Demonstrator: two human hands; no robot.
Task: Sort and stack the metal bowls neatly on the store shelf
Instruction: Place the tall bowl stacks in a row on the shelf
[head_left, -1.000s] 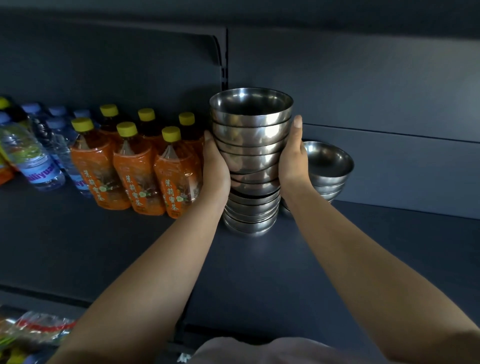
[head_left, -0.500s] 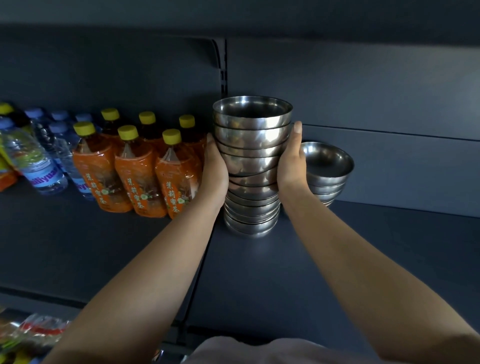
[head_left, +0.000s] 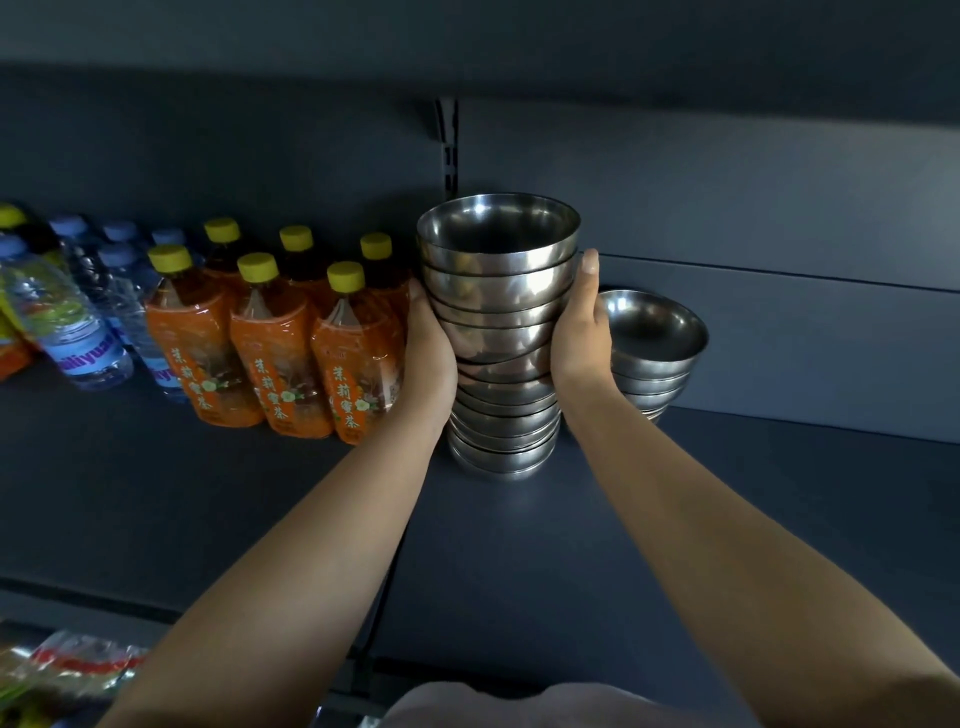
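A tall stack of several nested metal bowls stands on the dark shelf, its base touching the shelf surface. My left hand grips the stack's left side and my right hand grips its right side, thumb pointing up along the bowls. A shorter stack of metal bowls sits just to the right, behind my right hand. My fingers on the far side of the tall stack are hidden.
Orange tea bottles with yellow caps stand close to the left of my left hand. Water bottles lie further left. The shelf's back panel rises behind the bowls. Packaged goods show on a lower shelf at bottom left.
Both hands stay clasped around the tall stack in the same spot. The camera view has shifted slightly, so the stack sits a little lower in frame.
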